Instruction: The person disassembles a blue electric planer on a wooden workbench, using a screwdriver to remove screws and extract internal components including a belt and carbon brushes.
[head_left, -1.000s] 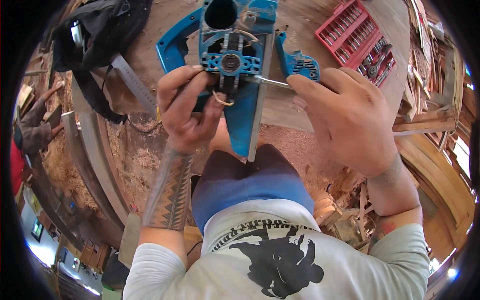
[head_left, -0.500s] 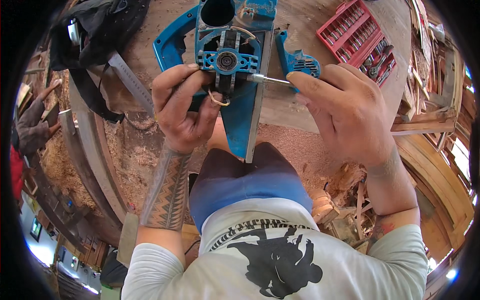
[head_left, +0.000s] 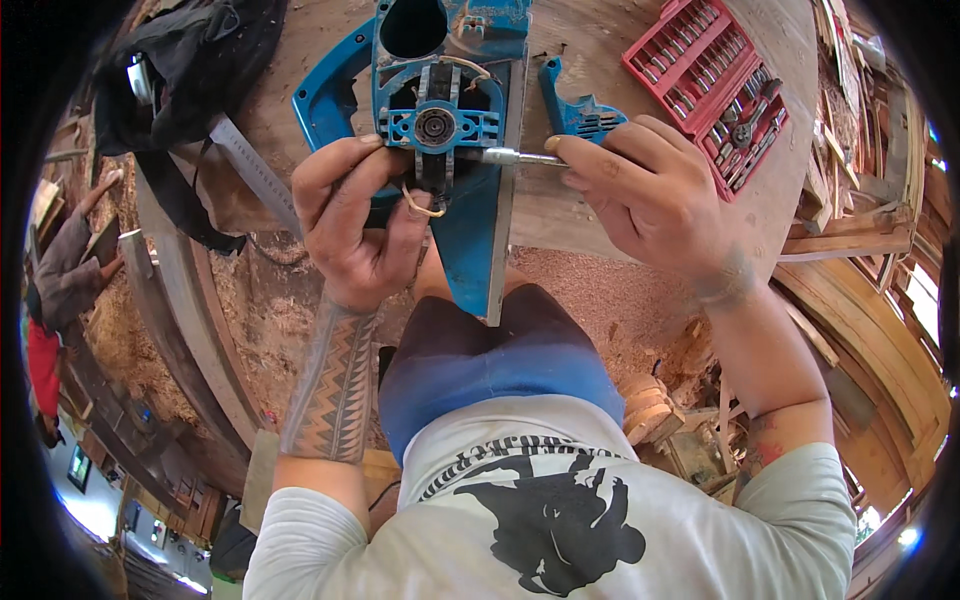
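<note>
An opened blue power tool (head_left: 465, 262), seemingly an electric planer, lies on the table in front of me, with its round motor end (head_left: 436, 125) bared. My left hand (head_left: 350, 225) grips its left side, fingertips at the motor housing and thumb beside a loose pale wire (head_left: 428, 210). From the right, my right hand (head_left: 660, 190) pinches a thin metal driver (head_left: 515, 156) with a socket-like end. Its shaft runs level into the housing's side; its tip is hidden and the handle is covered by my fingers. A detached blue cover piece (head_left: 580, 118) rests just beyond my right hand.
At the far right lies a red socket set case (head_left: 708, 108), opened, with sockets and a ratchet. A black bag (head_left: 190, 75) and metal square (head_left: 252, 170) are at the left. Curved timbers (head_left: 185, 310) and wood shavings cover the floor; another person (head_left: 72, 265) is far left.
The power tool, my left hand and the tabletop things appear shifted slightly left and up in view. My right hand has come left and up with the driver, which stays against the housing.
</note>
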